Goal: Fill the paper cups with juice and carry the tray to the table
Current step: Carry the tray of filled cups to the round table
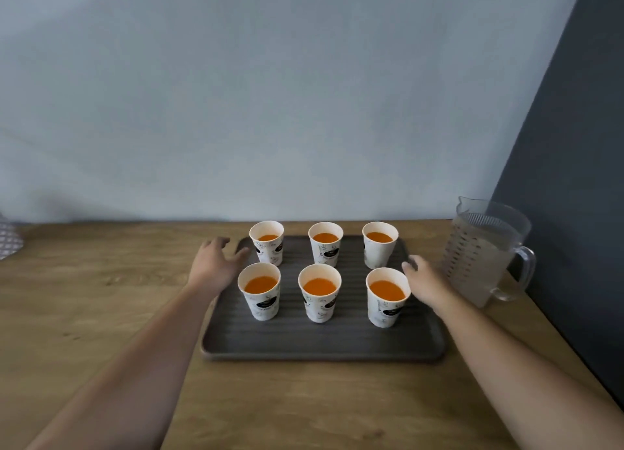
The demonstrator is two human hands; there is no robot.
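Note:
A dark ribbed tray [320, 343] lies on the wooden counter [101, 314]. Several white paper cups stand on it in two rows, each holding orange juice, for instance the front middle cup [319, 294] and the back left cup [267, 242]. My left hand [216, 263] hovers at the tray's left edge, fingers spread, holding nothing. My right hand [423, 280] is at the tray's right edge beside the front right cup [386, 296], fingers apart and empty. Whether either hand touches the rim I cannot tell.
A clear plastic measuring jug [486, 250] with a handle stands right of the tray, near a dark wall panel [574, 179]. A pale wall runs behind the counter. A patterned object [8, 238] pokes in at the far left.

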